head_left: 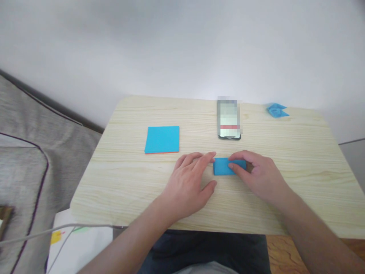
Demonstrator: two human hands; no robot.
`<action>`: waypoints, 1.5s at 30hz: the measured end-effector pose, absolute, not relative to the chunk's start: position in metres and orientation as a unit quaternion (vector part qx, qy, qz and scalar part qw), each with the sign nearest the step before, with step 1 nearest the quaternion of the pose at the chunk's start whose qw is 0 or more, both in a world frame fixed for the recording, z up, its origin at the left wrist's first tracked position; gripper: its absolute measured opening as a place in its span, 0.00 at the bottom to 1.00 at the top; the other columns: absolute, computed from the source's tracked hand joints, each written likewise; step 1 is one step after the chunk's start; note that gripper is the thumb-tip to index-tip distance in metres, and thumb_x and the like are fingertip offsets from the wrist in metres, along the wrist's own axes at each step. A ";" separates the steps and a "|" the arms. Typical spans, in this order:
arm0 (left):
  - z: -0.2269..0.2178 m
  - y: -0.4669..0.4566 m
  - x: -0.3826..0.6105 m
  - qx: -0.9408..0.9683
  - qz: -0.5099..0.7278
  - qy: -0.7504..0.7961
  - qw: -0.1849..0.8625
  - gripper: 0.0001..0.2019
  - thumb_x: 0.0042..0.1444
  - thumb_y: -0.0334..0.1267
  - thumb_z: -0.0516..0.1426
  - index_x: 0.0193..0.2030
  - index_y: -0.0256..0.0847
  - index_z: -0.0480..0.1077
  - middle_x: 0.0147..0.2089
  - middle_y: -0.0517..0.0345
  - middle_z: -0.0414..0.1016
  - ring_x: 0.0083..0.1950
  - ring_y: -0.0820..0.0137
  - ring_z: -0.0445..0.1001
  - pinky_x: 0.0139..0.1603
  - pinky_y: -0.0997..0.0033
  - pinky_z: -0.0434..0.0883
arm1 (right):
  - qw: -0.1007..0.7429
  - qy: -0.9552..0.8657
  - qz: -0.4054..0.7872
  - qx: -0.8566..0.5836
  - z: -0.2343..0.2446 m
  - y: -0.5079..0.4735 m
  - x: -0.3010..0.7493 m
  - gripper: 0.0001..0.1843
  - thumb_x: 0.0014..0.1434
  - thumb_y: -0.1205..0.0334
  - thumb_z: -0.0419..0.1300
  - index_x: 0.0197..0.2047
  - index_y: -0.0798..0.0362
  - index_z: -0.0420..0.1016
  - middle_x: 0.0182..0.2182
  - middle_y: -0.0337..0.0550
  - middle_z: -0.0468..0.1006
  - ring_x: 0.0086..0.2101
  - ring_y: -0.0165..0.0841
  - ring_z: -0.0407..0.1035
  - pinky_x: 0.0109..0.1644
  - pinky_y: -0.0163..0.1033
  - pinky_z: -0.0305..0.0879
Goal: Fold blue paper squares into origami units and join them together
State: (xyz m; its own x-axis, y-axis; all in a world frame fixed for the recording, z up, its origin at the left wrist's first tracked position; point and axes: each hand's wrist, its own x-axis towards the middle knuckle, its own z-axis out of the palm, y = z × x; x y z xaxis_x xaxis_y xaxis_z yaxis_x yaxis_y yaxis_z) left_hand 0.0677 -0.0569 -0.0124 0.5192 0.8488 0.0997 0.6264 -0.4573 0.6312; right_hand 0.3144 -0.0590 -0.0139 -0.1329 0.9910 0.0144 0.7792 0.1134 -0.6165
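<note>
A small folded blue paper (224, 166) lies on the light wooden table (128, 182) near its middle. My right hand (256, 175) rests on the paper's right part, fingers pressed down on it. My left hand (191, 182) lies flat beside it, fingertips touching the paper's left edge, fingers stretched out. A stack of blue square sheets (162, 139) with an orange bottom edge sits to the left of my hands.
A phone (228, 120) lies screen up behind the hands. A folded blue paper figure (276, 110) sits at the table's far right corner. A grey sofa (25, 152) stands left; a white cable (42, 234) runs below.
</note>
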 end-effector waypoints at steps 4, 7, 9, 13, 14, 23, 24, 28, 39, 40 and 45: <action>-0.013 -0.057 0.065 0.827 0.214 0.444 0.272 0.33 0.60 0.37 0.63 0.71 0.48 0.58 0.66 0.57 0.74 0.68 0.59 0.67 0.73 0.51 0.60 | 0.181 -0.781 0.162 -0.575 -0.012 -0.054 0.314 0.07 0.67 0.56 0.62 0.45 0.45 0.80 0.41 0.40 0.85 0.41 0.42 0.78 0.48 0.50 0.68; -0.014 -0.058 0.062 0.830 0.218 0.434 0.275 0.27 0.61 0.36 0.61 0.66 0.47 0.64 0.65 0.56 0.75 0.67 0.58 0.68 0.72 0.52 0.63 | 0.178 -0.804 0.156 -0.545 -0.012 -0.051 0.314 0.07 0.68 0.57 0.60 0.45 0.45 0.80 0.41 0.41 0.85 0.42 0.42 0.78 0.48 0.50 0.69; -0.016 -0.058 0.060 0.834 0.216 0.427 0.274 0.22 0.62 0.35 0.60 0.63 0.48 0.68 0.64 0.57 0.75 0.67 0.58 0.69 0.72 0.52 0.63 | 0.180 -0.803 0.172 -0.541 -0.012 -0.049 0.314 0.08 0.68 0.56 0.60 0.46 0.45 0.79 0.41 0.41 0.85 0.42 0.41 0.78 0.48 0.49 0.70; -0.019 -0.059 0.057 0.842 0.218 0.413 0.270 0.18 0.65 0.34 0.58 0.60 0.49 0.72 0.63 0.59 0.77 0.66 0.59 0.69 0.71 0.52 0.64 | 0.179 -0.792 0.189 -0.552 -0.016 -0.045 0.317 0.09 0.68 0.54 0.60 0.48 0.45 0.79 0.42 0.42 0.85 0.42 0.42 0.78 0.47 0.48 0.72; -0.019 -0.058 0.057 0.843 0.220 0.411 0.269 0.17 0.65 0.34 0.58 0.59 0.49 0.73 0.63 0.60 0.77 0.66 0.59 0.69 0.71 0.52 0.64 | 0.179 -0.789 0.189 -0.557 -0.016 -0.045 0.317 0.09 0.68 0.54 0.61 0.48 0.45 0.79 0.43 0.43 0.85 0.42 0.41 0.78 0.47 0.48 0.72; -0.017 -0.055 0.057 0.837 0.224 0.409 0.286 0.18 0.65 0.32 0.59 0.60 0.46 0.73 0.61 0.60 0.78 0.66 0.63 0.68 0.71 0.56 0.62 | 0.152 -0.781 0.215 -0.566 -0.015 -0.044 0.318 0.10 0.70 0.53 0.59 0.49 0.45 0.78 0.43 0.41 0.83 0.43 0.39 0.77 0.49 0.47 0.71; -0.017 -0.054 0.057 0.838 0.222 0.408 0.285 0.18 0.65 0.32 0.59 0.60 0.47 0.74 0.61 0.61 0.78 0.65 0.63 0.69 0.70 0.56 0.62 | 0.152 -0.781 0.215 -0.567 -0.015 -0.044 0.317 0.10 0.70 0.54 0.59 0.49 0.45 0.78 0.43 0.40 0.83 0.44 0.39 0.77 0.49 0.47 0.71; -0.017 -0.054 0.058 0.846 0.212 0.404 0.276 0.18 0.65 0.31 0.59 0.60 0.50 0.75 0.61 0.62 0.78 0.65 0.62 0.69 0.69 0.56 0.62 | 0.151 -0.777 0.217 -0.572 -0.015 -0.044 0.315 0.09 0.70 0.54 0.59 0.49 0.45 0.77 0.44 0.40 0.83 0.44 0.39 0.77 0.49 0.47 0.70; -0.019 -0.054 0.060 0.845 0.210 0.411 0.271 0.18 0.65 0.32 0.59 0.60 0.50 0.75 0.60 0.63 0.79 0.64 0.62 0.70 0.68 0.56 0.63 | 0.142 -0.785 0.215 -0.563 -0.013 -0.041 0.312 0.10 0.71 0.55 0.57 0.49 0.47 0.78 0.43 0.43 0.84 0.43 0.41 0.77 0.49 0.48 0.70; -0.019 -0.054 0.060 0.844 0.210 0.412 0.271 0.18 0.65 0.32 0.59 0.60 0.49 0.75 0.60 0.63 0.79 0.64 0.62 0.70 0.68 0.56 0.63 | 0.142 -0.786 0.214 -0.562 -0.013 -0.041 0.311 0.10 0.71 0.56 0.58 0.48 0.47 0.79 0.42 0.42 0.84 0.43 0.40 0.77 0.49 0.48 0.70; -0.018 -0.053 0.061 0.839 0.212 0.416 0.279 0.18 0.65 0.32 0.60 0.60 0.48 0.74 0.60 0.64 0.79 0.64 0.63 0.69 0.68 0.57 0.62 | 0.141 -0.785 0.209 -0.566 -0.012 -0.040 0.310 0.10 0.71 0.55 0.58 0.47 0.47 0.79 0.41 0.42 0.84 0.42 0.39 0.76 0.50 0.47 0.70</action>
